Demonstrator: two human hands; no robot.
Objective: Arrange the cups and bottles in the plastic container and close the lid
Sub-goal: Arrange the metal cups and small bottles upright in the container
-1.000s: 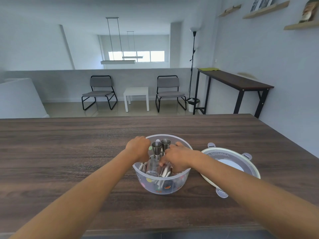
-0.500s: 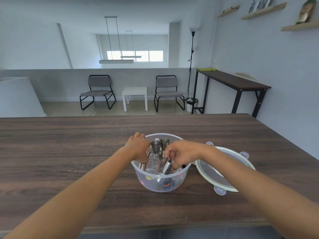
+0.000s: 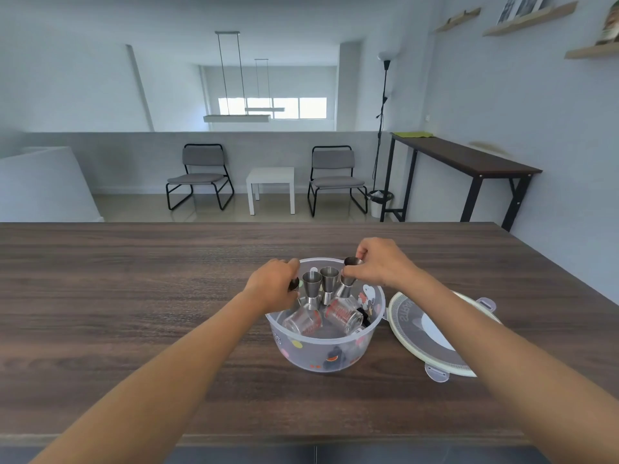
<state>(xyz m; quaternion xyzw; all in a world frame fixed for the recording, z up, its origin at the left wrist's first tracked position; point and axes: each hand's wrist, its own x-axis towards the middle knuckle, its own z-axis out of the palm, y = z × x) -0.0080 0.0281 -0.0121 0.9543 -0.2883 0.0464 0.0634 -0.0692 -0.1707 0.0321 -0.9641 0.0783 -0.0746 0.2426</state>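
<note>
A round clear plastic container [image 3: 321,354] with coloured stickers sits on the dark wooden table [image 3: 134,296]. Inside it two glass measuring cups [image 3: 343,314] with red markings lie tilted, and two steel jiggers [image 3: 313,289] stand upright behind them. My right hand [image 3: 380,262] pinches a third steel jigger [image 3: 348,279] by its top at the container's far right rim. My left hand [image 3: 273,286] is closed over the left rim on a small dark item [image 3: 294,284], mostly hidden. The round lid [image 3: 432,333] lies flat to the right of the container.
Beyond the table's far edge are two grey chairs [image 3: 201,175], a small white side table [image 3: 271,187], a floor lamp and a tall dark console table [image 3: 465,162] along the right wall.
My right hand has risen from inside the container to its far right rim, lifting a steel jigger upright. The glass cups are now uncovered. My left hand stays at the left rim.
</note>
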